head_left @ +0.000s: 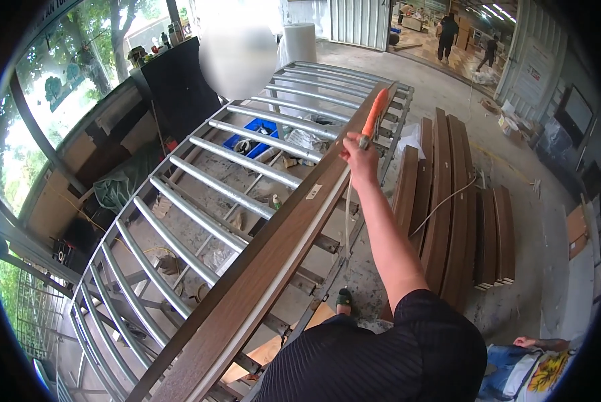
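reaching far out, the right hand (360, 163) was closed tight around an orange tool (374, 118), which stuck up past the fingers. right under the hand lay a long brown board (260, 268), resting on a rack of grey metal bars (200, 177). a thin hose (441, 204) hung down from the hand. more brown boards (447, 201) were stacked on the floor to its right. the left hand was not seen.

Left hand out of view
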Demonstrator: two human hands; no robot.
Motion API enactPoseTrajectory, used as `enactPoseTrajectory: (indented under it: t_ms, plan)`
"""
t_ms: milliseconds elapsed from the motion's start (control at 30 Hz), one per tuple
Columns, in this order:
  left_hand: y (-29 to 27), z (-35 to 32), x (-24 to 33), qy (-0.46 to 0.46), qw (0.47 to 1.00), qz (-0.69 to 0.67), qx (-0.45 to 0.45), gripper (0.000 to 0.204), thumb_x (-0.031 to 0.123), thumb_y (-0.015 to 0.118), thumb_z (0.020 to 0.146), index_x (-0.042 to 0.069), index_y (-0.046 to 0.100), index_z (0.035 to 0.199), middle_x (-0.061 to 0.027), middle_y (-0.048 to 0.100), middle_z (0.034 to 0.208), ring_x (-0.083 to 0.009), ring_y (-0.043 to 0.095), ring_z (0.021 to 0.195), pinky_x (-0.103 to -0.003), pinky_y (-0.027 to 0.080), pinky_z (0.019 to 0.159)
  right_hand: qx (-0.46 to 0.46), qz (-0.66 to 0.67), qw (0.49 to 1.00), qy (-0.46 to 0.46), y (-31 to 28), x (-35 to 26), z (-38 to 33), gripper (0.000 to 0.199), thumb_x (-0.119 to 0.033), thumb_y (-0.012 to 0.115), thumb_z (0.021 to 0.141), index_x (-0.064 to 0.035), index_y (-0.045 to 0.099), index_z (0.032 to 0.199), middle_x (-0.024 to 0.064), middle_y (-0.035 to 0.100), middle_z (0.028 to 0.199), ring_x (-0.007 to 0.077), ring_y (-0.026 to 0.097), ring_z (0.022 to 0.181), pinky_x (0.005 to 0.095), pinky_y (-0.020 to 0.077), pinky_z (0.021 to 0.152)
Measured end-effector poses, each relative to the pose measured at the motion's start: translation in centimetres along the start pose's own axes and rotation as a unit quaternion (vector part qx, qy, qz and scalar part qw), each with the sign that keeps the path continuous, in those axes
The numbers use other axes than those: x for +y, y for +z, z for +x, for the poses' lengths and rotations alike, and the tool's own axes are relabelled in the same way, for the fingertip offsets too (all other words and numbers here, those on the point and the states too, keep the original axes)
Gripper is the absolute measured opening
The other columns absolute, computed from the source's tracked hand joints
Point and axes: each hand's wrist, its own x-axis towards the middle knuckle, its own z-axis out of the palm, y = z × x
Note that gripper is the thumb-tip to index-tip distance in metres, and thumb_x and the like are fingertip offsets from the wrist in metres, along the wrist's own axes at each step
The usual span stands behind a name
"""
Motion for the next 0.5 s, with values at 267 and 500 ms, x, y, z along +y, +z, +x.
enactPoseTrajectory:
  t_ms: [267, 500]
  plan:
    - [-0.3, -2.0, -1.2, -0.04, 0.996, -0.029, 0.069, 0.048, 0.044, 0.055, 0.1, -0.003, 0.06, 0.108, -0.0132, 0.067, 0.093, -0.0213, 0.066, 0.08, -0.033, 0.058, 0.071, -0.046, -0.024, 0.995, -0.08, 3.3, -4.6, -0.8, 0.022, -0.01, 0.068, 0.09, -0.0004, 0.064, 0.11, 0.0041, 0.065, 0.094, 0.0133, 0.064, 0.079, 0.03, 0.0552, 0.071]
    - [-10.1, -3.1, -7.3, -0.014, 0.971, 0.238, 0.027, 0.037, 0.034, 0.059, 0.099, 0.004, 0.062, 0.12, -0.014, 0.069, 0.096, -0.027, 0.064, 0.084, -0.045, 0.051, 0.076, -0.029, -0.168, 0.985, 0.01, 3.1, 2.0, -0.2, 0.021, -0.009, 0.069, 0.085, -0.0006, 0.069, 0.104, 0.0033, 0.066, 0.085, 0.0127, 0.064, 0.067, 0.0289, 0.0551, 0.063]
